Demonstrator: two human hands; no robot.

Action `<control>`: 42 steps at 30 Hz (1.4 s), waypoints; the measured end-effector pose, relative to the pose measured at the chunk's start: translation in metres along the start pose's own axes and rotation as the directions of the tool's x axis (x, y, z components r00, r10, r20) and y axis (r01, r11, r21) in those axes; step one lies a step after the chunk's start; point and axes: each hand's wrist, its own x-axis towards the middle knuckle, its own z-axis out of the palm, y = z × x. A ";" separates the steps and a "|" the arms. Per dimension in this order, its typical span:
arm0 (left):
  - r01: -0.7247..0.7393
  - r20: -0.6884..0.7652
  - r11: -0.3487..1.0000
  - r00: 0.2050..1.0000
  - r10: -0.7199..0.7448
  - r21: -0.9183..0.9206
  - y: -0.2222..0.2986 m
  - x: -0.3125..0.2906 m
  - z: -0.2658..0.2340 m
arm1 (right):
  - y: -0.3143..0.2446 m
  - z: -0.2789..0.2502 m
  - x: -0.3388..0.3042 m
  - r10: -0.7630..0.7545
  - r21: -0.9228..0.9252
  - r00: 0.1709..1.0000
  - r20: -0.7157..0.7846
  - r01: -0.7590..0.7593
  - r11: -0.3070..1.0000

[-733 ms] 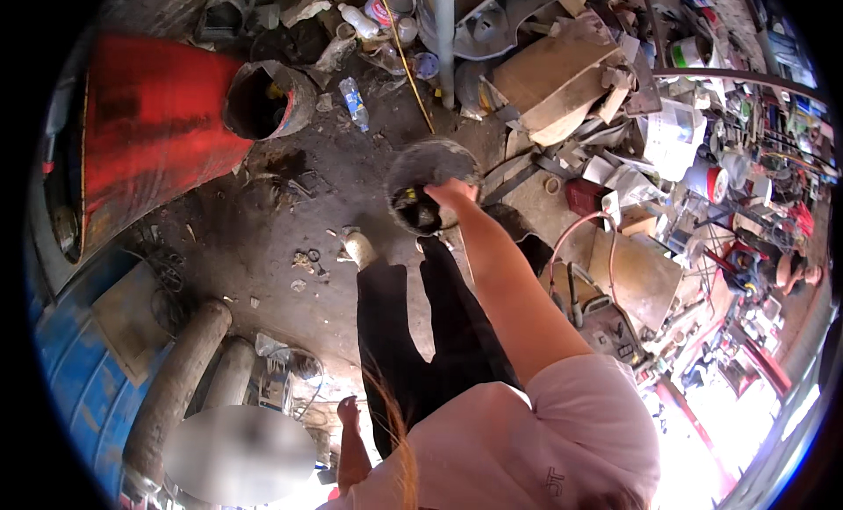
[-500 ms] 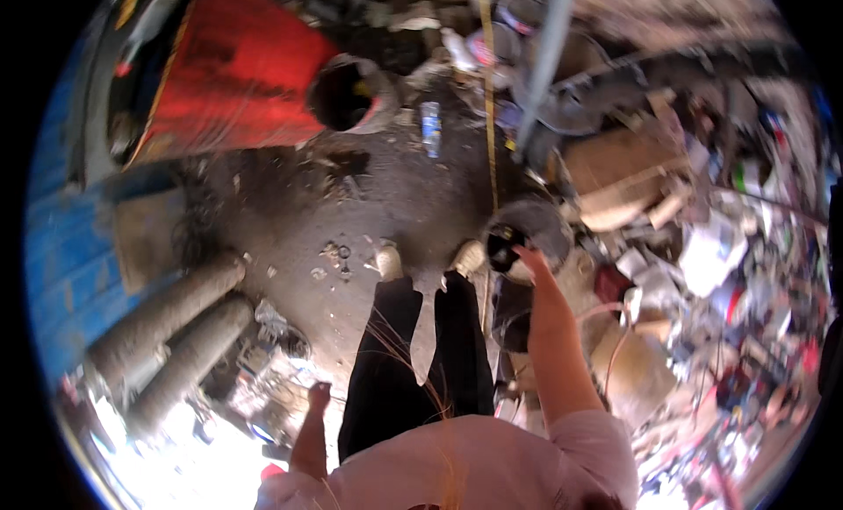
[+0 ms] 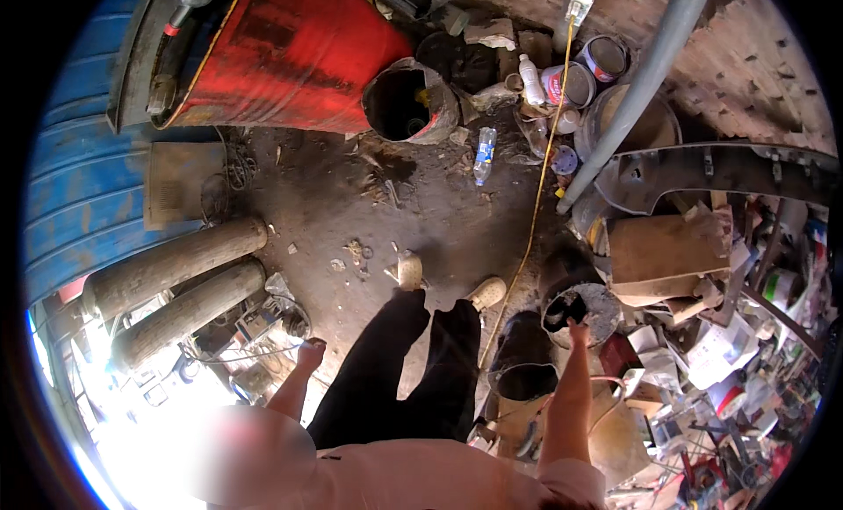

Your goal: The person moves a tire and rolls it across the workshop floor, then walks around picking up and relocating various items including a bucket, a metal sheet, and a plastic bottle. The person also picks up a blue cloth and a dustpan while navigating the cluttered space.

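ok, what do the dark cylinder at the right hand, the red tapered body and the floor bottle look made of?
Dark cylinder: possibly metal, matte; its mottled grey end could be cement-like or crusted, unclear.
Red tapered body: probably painted metal; the red coat is scuffed to dark patches.
Bottle: likely clear plastic; see-through walls.

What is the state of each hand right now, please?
Left hand: looks loosely curled, no held thing visible; how far closed cannot be told.
Right hand: holding the dark cylinder at its opening; fingertips hidden.
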 end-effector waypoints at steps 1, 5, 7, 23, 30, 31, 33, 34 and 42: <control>0.063 0.011 0.996 0.998 -0.062 -0.056 -0.005 0.005 -0.002 | -0.028 -0.002 -0.020 0.042 -0.179 0.995 -0.095 -0.058 0.982; -0.089 -0.090 0.986 0.993 0.077 -0.141 0.008 0.089 0.006 | -0.116 -0.005 -0.053 -0.139 0.116 0.973 -0.183 0.161 0.980; -0.081 -0.143 0.987 0.988 0.062 -0.136 0.050 0.152 -0.002 | -0.161 0.017 -0.055 -0.244 0.245 0.949 -0.199 0.289 0.925; 0.178 0.128 0.745 0.984 -0.125 -0.643 0.247 0.564 -0.018 | -0.633 0.128 -0.028 -0.260 0.267 0.924 0.279 0.186 0.946; -0.152 0.006 0.987 0.988 0.153 -0.055 0.238 0.578 -0.030 | -0.646 0.134 -0.040 -0.232 0.134 0.967 0.102 0.218 0.967; -0.127 0.048 0.985 0.990 0.133 -0.118 0.247 0.570 -0.042 | -0.649 0.134 -0.040 -0.222 0.126 0.970 0.100 0.209 0.970; -0.100 0.078 0.981 0.990 0.114 -0.168 0.248 0.565 -0.036 | -0.643 0.133 -0.040 -0.189 0.130 0.978 0.092 0.176 0.976; -0.070 0.103 0.984 0.991 0.088 -0.167 0.244 0.563 -0.034 | -0.640 0.133 -0.040 -0.194 0.141 0.977 0.089 0.181 0.973; -0.362 0.086 0.880 0.932 0.353 0.309 0.303 0.490 -0.048 | -0.546 0.127 -0.044 -0.127 0.324 0.987 0.102 0.087 0.942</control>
